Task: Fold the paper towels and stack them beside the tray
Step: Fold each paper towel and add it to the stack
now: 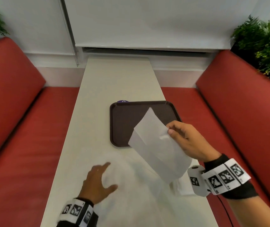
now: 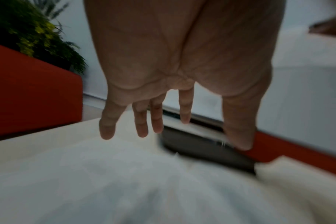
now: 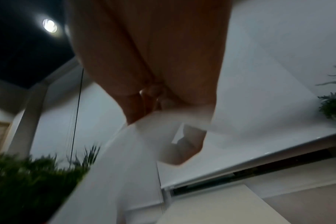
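Note:
My right hand (image 1: pixel 182 138) pinches a folded white paper towel (image 1: pixel 155 145) by its right edge and holds it up, tilted, over the near right corner of the dark brown tray (image 1: pixel 122 123). The right wrist view shows the same towel (image 3: pixel 136 151) hanging blurred from the thumb and fingers. My left hand (image 1: pixel 98 181) hovers with spread straight fingers (image 2: pixel 142 121) over flat white paper towels (image 1: pixel 131 185) that lie on the table in front of the tray. A small folded white towel (image 1: pixel 182 185) lies on the table under my right wrist.
The narrow cream table (image 1: pixel 114 79) runs away from me between two red bench seats (image 1: pixel 24 128), (image 1: pixel 229 112). A purple item (image 1: pixel 122 101) peeks out behind the tray's far edge. Green plants (image 1: pixel 265 43) stand behind the right bench.

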Available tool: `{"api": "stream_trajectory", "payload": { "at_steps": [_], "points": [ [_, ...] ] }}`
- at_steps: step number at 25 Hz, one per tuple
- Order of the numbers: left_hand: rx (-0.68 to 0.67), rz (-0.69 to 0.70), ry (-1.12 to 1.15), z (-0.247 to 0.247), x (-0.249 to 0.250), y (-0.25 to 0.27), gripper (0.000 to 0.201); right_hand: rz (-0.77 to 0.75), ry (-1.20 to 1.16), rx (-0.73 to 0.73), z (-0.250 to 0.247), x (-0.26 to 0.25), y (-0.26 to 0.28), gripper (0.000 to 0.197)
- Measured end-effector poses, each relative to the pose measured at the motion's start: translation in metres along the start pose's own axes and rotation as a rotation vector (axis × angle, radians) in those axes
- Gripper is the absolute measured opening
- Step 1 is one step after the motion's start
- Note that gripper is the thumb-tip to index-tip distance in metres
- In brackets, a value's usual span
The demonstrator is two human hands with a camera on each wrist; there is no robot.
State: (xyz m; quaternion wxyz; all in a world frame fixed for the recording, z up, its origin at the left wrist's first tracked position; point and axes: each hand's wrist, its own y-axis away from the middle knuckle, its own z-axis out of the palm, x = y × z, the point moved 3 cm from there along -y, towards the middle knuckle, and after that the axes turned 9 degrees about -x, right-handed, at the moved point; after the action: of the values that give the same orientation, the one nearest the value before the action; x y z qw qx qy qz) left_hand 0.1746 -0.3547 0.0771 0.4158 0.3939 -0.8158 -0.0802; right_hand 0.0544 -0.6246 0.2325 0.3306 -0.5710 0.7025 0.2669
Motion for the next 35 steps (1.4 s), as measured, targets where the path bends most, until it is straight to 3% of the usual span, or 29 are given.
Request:
{"api": "stream_trajectory", "payload": {
  "at_steps": [2,5,7,10,12,14,18,19,21,23,29,33,35],
  "points": [
    [0.02,0.16,0.273,-0.034,0.04,0.0,0.099,-0.009,-0.146,-0.158,-0.006,-0.013,-0.004,0.016],
    [-0.12,0.362,0.455,-0.063,0.098,-0.002,0.093,-0.022,-0.262,-0.355,-0.007,-0.022,-0.01,0.016],
    [-0.177,0.427,0.46,-0.07,0.12,-0.009,0.081,-0.01,-0.31,-0.452,-0.006,-0.023,-0.014,0.017],
    [-0.338,0.44,0.522,-0.066,0.136,-0.021,0.072,-0.005,-0.409,-0.484,-0.009,-0.022,-0.013,0.017],
    [-0.461,0.425,0.552,-0.057,0.139,-0.023,0.053,0.014,-0.472,-0.454,-0.011,-0.016,-0.011,0.019],
    [-0.493,0.42,0.59,-0.049,0.14,-0.021,0.038,0.051,-0.5,-0.335,-0.015,-0.004,-0.008,0.022],
    [-0.399,0.436,0.839,-0.055,0.132,-0.017,0.057,0.232,-0.544,0.05,-0.021,0.026,0.005,0.045],
    [-0.349,0.437,0.885,-0.061,0.129,-0.017,0.062,0.34,-0.678,0.095,-0.015,0.034,0.012,0.056],
    [-0.266,0.436,0.948,-0.073,0.124,-0.018,0.071,0.485,-1.001,0.006,0.008,0.036,0.027,0.073],
    [-0.215,0.446,0.971,-0.082,0.122,-0.017,0.071,0.432,-1.112,-0.11,0.028,0.029,0.036,0.075],
    [-0.165,0.423,0.901,-0.093,0.12,-0.01,0.051,0.175,-0.892,0.094,0.017,0.015,0.022,0.034],
    [-0.162,0.43,0.937,-0.099,0.12,-0.007,0.056,0.06,-0.896,0.133,0.009,0.017,0.021,0.033],
    [-0.121,0.432,0.955,-0.1,0.12,-0.007,0.042,-0.002,-0.902,0.149,0.008,0.02,0.022,0.039]
  ]
}}
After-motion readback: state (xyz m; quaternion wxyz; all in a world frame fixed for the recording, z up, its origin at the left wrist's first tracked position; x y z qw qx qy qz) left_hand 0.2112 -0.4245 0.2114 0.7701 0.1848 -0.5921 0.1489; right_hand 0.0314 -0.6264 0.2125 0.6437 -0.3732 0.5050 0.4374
